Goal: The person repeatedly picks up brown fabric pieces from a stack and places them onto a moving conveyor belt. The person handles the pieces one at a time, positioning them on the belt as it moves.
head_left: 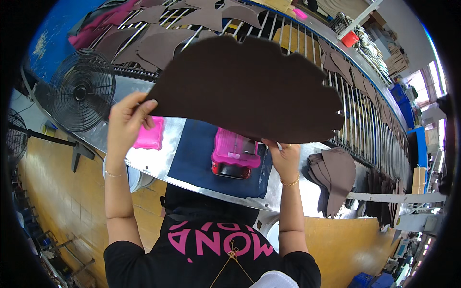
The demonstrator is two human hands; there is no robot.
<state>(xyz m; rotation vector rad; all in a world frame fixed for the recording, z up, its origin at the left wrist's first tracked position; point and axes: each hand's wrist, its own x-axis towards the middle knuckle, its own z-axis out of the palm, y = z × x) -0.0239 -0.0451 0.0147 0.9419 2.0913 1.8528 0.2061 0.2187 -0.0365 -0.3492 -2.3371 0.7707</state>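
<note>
A large dark brown cut piece (pixel 245 89), flat with a notched far edge, is held up between my hands. My left hand (pixel 129 117) pinches its pointed left end between thumb and fingers. Along the near edge, toward the right, my right hand (pixel 283 156) grips the piece, its fingers partly hidden beneath. Under the piece, a pink plastic tray (pixel 235 151) sits on a red and black object (pixel 230 170). Both rest on a dark blue cloth (pixel 192 158) on the metal table.
Beyond the table (pixel 161 165) runs a rack of metal bars (pixel 355 115) bearing several brown pieces. A caged fan (pixel 80 91) stands at the left, near a pink item (pixel 151 134). Stacked brown pieces (pixel 336 173) lie at the right.
</note>
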